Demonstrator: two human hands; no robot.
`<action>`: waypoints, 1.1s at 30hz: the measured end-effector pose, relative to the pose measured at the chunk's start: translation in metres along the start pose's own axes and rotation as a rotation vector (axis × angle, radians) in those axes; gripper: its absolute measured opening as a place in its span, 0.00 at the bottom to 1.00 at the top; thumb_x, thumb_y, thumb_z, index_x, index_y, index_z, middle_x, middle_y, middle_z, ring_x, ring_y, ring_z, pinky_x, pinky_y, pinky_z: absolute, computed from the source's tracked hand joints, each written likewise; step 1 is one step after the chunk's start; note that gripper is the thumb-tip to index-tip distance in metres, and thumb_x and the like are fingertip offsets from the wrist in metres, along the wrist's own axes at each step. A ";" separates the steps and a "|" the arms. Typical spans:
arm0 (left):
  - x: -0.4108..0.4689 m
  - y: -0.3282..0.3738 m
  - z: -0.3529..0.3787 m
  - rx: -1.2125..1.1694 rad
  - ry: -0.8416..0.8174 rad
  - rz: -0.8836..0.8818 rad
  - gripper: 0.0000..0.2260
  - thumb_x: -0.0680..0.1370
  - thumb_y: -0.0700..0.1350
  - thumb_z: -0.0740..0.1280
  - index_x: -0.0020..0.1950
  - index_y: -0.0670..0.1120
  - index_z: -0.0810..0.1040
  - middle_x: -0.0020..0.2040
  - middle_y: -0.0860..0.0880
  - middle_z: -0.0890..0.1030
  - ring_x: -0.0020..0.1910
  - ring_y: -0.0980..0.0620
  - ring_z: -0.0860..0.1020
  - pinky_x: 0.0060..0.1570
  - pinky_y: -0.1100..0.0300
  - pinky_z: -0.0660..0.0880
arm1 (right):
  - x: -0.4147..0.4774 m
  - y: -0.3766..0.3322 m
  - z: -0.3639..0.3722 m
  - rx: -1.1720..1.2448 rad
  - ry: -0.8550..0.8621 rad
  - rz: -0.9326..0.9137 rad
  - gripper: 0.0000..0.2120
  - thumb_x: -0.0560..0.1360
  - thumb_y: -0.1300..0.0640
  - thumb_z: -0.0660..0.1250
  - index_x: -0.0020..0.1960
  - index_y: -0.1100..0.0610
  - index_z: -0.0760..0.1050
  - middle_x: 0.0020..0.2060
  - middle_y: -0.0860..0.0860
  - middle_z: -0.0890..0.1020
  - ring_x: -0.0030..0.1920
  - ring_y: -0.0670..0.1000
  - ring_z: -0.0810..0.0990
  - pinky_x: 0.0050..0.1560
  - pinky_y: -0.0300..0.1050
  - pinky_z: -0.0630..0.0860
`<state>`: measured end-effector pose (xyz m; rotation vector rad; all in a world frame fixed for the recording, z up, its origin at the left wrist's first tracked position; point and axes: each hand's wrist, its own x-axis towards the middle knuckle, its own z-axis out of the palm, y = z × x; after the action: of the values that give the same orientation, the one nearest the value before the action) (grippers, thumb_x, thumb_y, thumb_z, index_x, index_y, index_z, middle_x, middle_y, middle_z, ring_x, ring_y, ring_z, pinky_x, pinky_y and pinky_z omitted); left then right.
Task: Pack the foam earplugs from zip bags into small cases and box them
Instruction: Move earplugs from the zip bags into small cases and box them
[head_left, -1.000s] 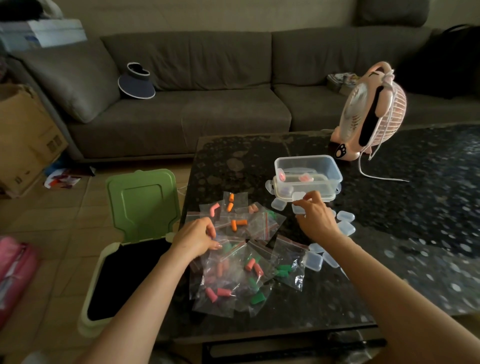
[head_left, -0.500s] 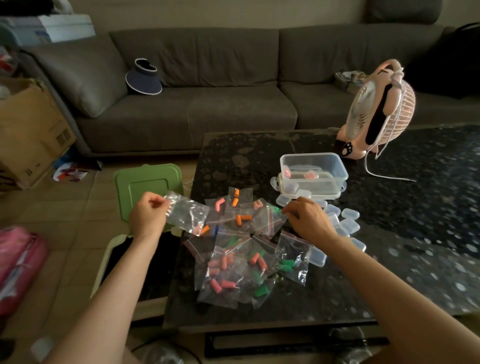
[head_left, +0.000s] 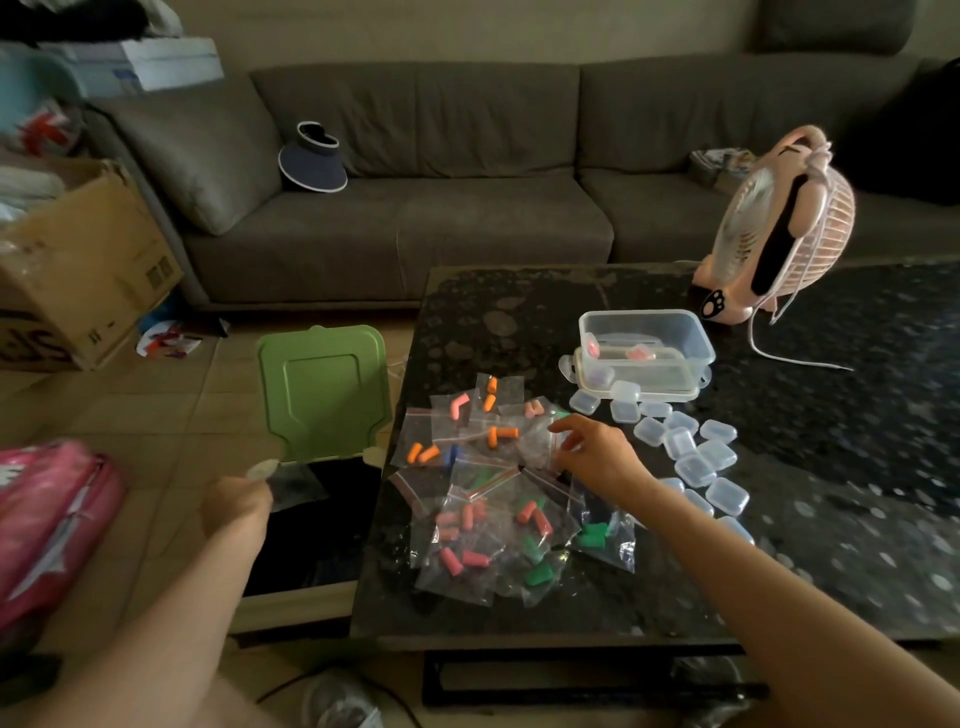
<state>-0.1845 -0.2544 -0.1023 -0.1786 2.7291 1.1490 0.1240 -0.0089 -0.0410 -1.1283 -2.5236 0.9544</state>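
Observation:
Several zip bags (head_left: 483, 499) holding orange, pink and green foam earplugs lie heaped on the near left of the dark table (head_left: 831, 519). My right hand (head_left: 597, 457) reaches over the heap, fingers spread, fingertips on a clear bag (head_left: 537, 441). My left hand (head_left: 236, 506) is off the table's left edge, pinching an empty zip bag (head_left: 293, 486) over the open bin (head_left: 322, 535). Several small clear cases (head_left: 685, 452) lie scattered right of the bags. Behind them a clear plastic box (head_left: 647, 332) holds a few filled cases, its lid (head_left: 639, 376) lying against its front.
The bin's green lid (head_left: 324, 389) stands up beside the table. A pink fan (head_left: 779, 223) with a white cord sits at the table's back. On the floor to the left are a cardboard box (head_left: 88, 270) and a pink bag (head_left: 47, 519). A grey sofa (head_left: 415, 218) runs behind.
My left hand lifted an empty zip bag off the heap and carried it left and down over the bin. My right hand moved from the cases leftward onto the bags.

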 end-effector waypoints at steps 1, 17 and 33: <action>0.005 -0.004 0.004 -0.003 -0.011 -0.022 0.10 0.73 0.37 0.67 0.51 0.32 0.79 0.48 0.33 0.81 0.47 0.35 0.80 0.46 0.48 0.76 | 0.000 0.000 0.000 0.056 -0.008 0.010 0.16 0.75 0.61 0.66 0.62 0.52 0.74 0.48 0.51 0.81 0.44 0.49 0.79 0.47 0.41 0.77; -0.109 0.090 0.034 -0.079 -0.194 0.693 0.05 0.77 0.38 0.66 0.52 0.41 0.75 0.48 0.48 0.77 0.46 0.52 0.76 0.41 0.66 0.69 | 0.004 -0.012 -0.003 0.482 -0.072 0.106 0.11 0.77 0.65 0.63 0.56 0.58 0.80 0.47 0.55 0.80 0.40 0.49 0.75 0.39 0.35 0.73; -0.208 0.109 0.091 0.006 -0.241 1.215 0.13 0.76 0.45 0.69 0.59 0.45 0.75 0.55 0.50 0.79 0.55 0.54 0.77 0.52 0.78 0.63 | -0.002 -0.009 -0.019 0.784 -0.238 0.105 0.14 0.76 0.67 0.62 0.57 0.56 0.81 0.54 0.57 0.82 0.48 0.54 0.80 0.51 0.46 0.78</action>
<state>0.0097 -0.1045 -0.0457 1.6716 2.4963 1.1904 0.1283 -0.0058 -0.0212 -0.9196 -1.9040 1.9580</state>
